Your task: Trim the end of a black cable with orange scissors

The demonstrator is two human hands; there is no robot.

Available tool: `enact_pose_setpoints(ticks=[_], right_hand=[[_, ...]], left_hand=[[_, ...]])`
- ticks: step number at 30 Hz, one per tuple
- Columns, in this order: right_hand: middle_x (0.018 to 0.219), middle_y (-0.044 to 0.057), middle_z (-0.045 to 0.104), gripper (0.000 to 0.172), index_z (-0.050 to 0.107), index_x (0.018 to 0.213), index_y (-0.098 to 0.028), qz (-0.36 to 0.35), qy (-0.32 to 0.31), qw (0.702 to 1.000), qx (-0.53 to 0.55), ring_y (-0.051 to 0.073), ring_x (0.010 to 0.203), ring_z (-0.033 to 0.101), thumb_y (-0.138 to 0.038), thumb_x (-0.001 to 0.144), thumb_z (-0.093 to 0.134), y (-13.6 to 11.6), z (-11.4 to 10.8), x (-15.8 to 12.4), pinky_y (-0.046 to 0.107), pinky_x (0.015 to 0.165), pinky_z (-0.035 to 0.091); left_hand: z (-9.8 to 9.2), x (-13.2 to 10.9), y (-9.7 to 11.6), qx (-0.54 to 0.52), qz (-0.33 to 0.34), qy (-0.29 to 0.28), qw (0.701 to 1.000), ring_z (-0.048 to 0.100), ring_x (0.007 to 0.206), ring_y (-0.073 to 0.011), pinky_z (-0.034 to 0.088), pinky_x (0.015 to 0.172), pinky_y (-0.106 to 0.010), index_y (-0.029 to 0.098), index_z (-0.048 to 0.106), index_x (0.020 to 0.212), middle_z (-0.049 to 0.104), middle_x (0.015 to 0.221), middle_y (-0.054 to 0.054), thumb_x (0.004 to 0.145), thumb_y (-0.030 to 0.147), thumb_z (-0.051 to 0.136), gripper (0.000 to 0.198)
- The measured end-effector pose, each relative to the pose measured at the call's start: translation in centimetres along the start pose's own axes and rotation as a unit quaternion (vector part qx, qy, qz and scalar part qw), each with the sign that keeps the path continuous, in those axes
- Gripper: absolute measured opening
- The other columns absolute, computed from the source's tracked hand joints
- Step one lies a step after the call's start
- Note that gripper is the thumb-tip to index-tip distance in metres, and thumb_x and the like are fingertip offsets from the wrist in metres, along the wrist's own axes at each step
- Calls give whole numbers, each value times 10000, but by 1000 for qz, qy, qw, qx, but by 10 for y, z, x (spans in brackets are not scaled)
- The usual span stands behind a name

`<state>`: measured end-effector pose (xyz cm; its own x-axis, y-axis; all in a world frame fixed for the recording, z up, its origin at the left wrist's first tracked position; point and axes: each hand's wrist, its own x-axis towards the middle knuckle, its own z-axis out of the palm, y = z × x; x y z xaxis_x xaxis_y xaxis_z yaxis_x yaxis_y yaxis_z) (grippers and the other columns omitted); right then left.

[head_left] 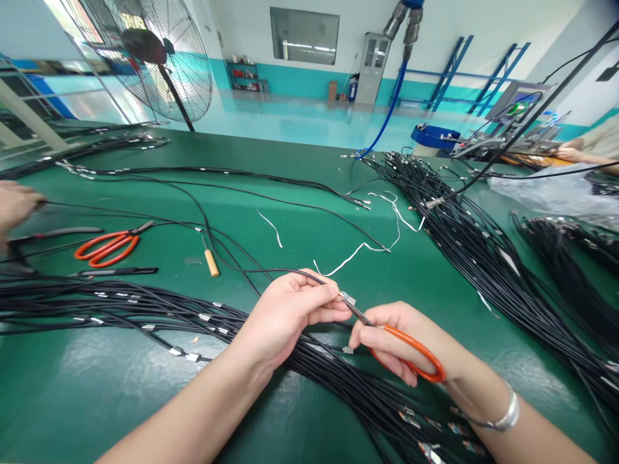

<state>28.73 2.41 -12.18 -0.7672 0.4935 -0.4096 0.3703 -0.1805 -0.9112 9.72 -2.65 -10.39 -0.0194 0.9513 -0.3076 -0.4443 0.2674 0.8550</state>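
Note:
My left hand (290, 312) pinches the end of a thin black cable (271, 271), fingers closed near its small metal tip (347, 298). My right hand (403, 338) grips orange-handled scissors (416, 354), whose dark blades reach up to that cable tip. Both hands hover over a thick bundle of black cables (145, 309) lying across the green table (300, 225). A silver bracelet (507, 415) sits on my right wrist.
A second pair of orange scissors (109, 245) and a wooden-handled tool (211, 261) lie at left. White wire scraps (382, 225) lie mid-table. More black cable bundles (483, 251) spread at right. Another person's hand (14, 203) is at the left edge. A large fan (155, 51) stands behind.

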Motion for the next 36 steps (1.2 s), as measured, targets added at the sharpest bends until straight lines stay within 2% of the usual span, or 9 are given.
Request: enact_pose_setpoints(ticks=[8,20,27,36], right_hand=[[409,-68,454,405,643,851,-125,8,10,1000,-2,37,304,364,-524,811,586,-1,1,1,121,311,267],[395,-74,438,357,640,836,-141,29,23,998,-54,42,302,368,-490,838,567,-5,2,-2,119,309,261],[423,-68,455,381,641,855,-135,29,22,998,-43,41,330,399,-511,814,598,-2,0,-1,120,337,299],[411,-65,459,382,639,848,-118,16,15,1000,-23,36,314,381,-495,834,577,-3,1,2,116,324,293]], left_hand=[[2,0,2,0,5,7,1000,678,648,-170,579,716,-298,82,664,693,704,673,-85,689,206,743,147],[1,0,0,6,3,-5,1000,677,655,-163,576,728,-294,79,660,704,699,683,-83,726,195,708,127],[2,0,1,-2,13,17,1000,676,661,-175,583,721,-315,89,651,694,700,668,-81,683,197,741,140],[1,2,-1,7,17,10,1000,679,675,-168,582,739,-314,83,636,714,700,683,-80,727,177,706,118]])
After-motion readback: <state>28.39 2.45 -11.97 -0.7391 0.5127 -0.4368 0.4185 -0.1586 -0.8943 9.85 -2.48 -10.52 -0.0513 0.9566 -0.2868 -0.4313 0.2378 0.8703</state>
